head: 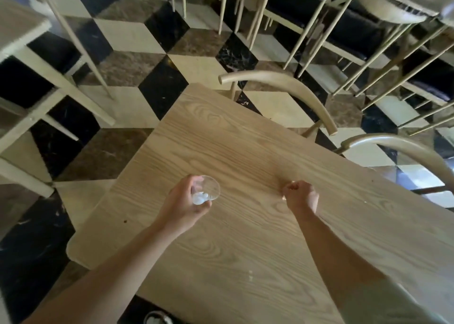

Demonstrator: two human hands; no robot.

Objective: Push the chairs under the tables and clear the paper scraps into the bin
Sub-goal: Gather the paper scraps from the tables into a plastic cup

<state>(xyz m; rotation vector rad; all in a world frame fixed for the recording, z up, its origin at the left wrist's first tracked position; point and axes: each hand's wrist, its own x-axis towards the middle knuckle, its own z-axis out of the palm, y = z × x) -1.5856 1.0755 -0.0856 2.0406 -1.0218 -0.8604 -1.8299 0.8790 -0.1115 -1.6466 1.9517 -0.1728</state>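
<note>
My left hand [183, 204] grips a clear glass [208, 189] that holds white paper scraps, just above the light wooden table [245, 139]. To the right of it, my right hand [301, 196] is closed into a fist over the tabletop; whether it holds a scrap is hidden. Two tiny white scraps [250, 274] lie on the table near its front edge. Two curved wooden chair backs [290, 87] [405, 146] stand along the table's far right side.
The floor is a black, cream and brown cube pattern. Another table [22, 28] with pale legs stands at the left. More chairs and thin legs [319, 28] crowd the back right. A round object [157, 318] with white bits shows at the bottom edge.
</note>
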